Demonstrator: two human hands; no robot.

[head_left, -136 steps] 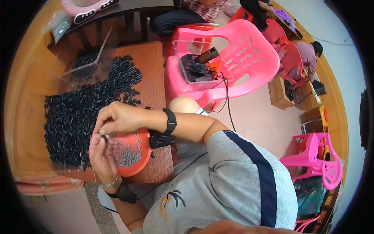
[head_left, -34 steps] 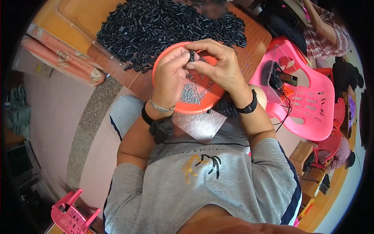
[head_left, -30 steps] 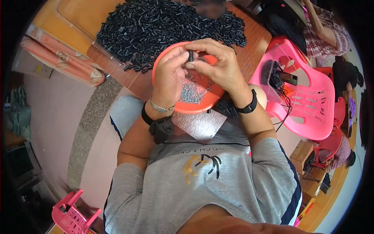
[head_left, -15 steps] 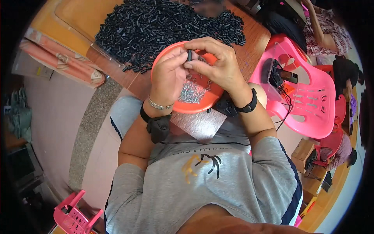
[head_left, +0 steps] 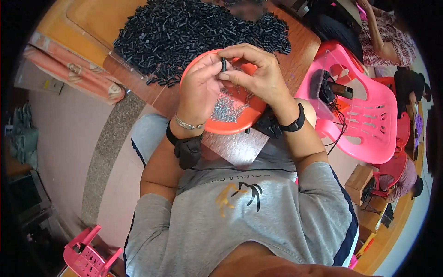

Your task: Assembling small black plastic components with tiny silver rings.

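Note:
A small black cylinder (head_left: 224, 64) stands nearly upright between my two hands, above an orange-red basin (head_left: 251, 121). My right hand (head_left: 260, 76) pinches it, with the index finger at its top and the thumb at its lower end. From the other side, my left hand (head_left: 199, 87) is closed with the thumb against the cylinder; its other fingers are partly hidden behind. Small silver screw-like parts (head_left: 227, 111) lie in the basin below my hands. Just beyond, a large heap of similar black cylinders (head_left: 184, 34) covers much of the table.
The brown wooden table (head_left: 302, 51) reaches under the basin. At the right is a pink plastic chair (head_left: 369, 115) bearing a phone-like device (head_left: 342, 90) and black cables. Patterned orange cloth (head_left: 76, 69) hangs at the left. Other people sit at the far right.
The black cylinder has turned or tilted slightly between my fingers. Both hands stay in nearly the same place over the basin.

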